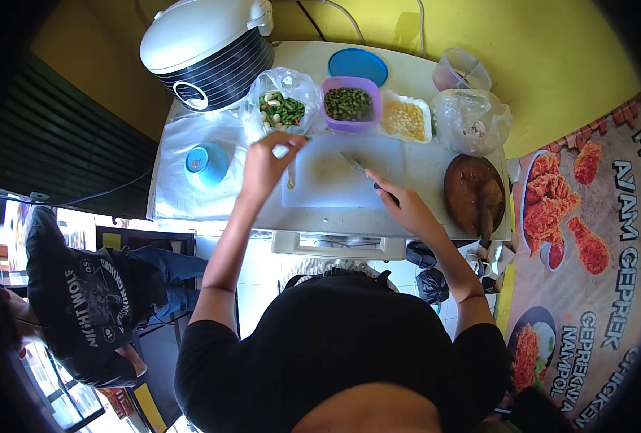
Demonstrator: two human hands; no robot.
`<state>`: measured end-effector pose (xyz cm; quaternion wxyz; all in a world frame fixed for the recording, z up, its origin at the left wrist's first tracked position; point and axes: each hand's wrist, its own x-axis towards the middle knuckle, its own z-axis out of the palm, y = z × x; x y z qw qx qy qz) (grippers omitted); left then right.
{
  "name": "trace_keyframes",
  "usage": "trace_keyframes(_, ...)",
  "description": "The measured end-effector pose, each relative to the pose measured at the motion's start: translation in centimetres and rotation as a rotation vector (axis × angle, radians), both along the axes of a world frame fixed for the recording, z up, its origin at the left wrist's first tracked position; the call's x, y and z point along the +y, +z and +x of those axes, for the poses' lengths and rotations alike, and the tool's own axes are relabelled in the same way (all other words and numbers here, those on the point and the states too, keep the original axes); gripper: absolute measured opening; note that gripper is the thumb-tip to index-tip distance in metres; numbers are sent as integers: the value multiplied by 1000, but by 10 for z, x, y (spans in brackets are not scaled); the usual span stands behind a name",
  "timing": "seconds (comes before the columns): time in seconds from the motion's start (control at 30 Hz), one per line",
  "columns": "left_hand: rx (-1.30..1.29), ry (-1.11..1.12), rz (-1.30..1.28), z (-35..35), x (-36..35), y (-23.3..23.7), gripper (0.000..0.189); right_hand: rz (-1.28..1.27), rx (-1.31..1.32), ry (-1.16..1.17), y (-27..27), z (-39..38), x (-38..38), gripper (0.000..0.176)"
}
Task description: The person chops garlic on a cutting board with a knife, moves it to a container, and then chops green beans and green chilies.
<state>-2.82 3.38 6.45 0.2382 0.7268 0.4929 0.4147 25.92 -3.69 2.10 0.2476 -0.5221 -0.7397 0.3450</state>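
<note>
In the head view my right hand (408, 209) is closed around the dark handle of a small knife (354, 162), whose blade points up and left over the white cutting board (374, 189). My left hand (268, 164) is raised at the board's left side, thumb and fingers pinched together. Something small and dark shows at its fingertips, too small to name. Just beyond that hand sits a clear plastic bag (291, 115) of green chillies and pale cloves. A purple container (369, 124) holds chopped green pieces. Beside it, a white tray (426, 123) holds pale yellowish pieces.
A rice cooker (212, 43) stands back left, with a blue cup (208, 164) nearer. Behind the containers lies a blue lid (358, 66). To the right are a clear tub (462, 71), a plastic bag (472, 119) and a stone mortar (465, 187). Another person (93, 303) is at left.
</note>
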Motion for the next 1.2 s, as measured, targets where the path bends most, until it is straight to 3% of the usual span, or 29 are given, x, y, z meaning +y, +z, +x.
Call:
trace_keyframes(0.07,122,-50,-76,18,-19,-8,14,30,49,3,-6,-2,-2,47)
trace_keyframes(0.13,80,-93,-19,29,-26,-36,15,35,58,-24,-7,-5,-6,48)
trace_keyframes(0.27,31,-53,-191,42,-31,-49,15,-70,61,-68,5,-10,-13,49)
trace_keyframes(0.43,-123,-38,-248,48,-30,-55,15,-79,93,-23,10,-19,-21,48)
trace_keyframes(1.0,-3,-45,-204,53,-34,-51,17,-110,111,-10,15,-23,-26,45)
trace_keyframes(1.07,-12,-42,-219,53,-34,-51,17,-212,82,-26,26,-26,-26,45)
trace_keyframes(1.2,7,-59,-215,53,-34,-49,17,-113,103,-25,14,-32,-29,46)
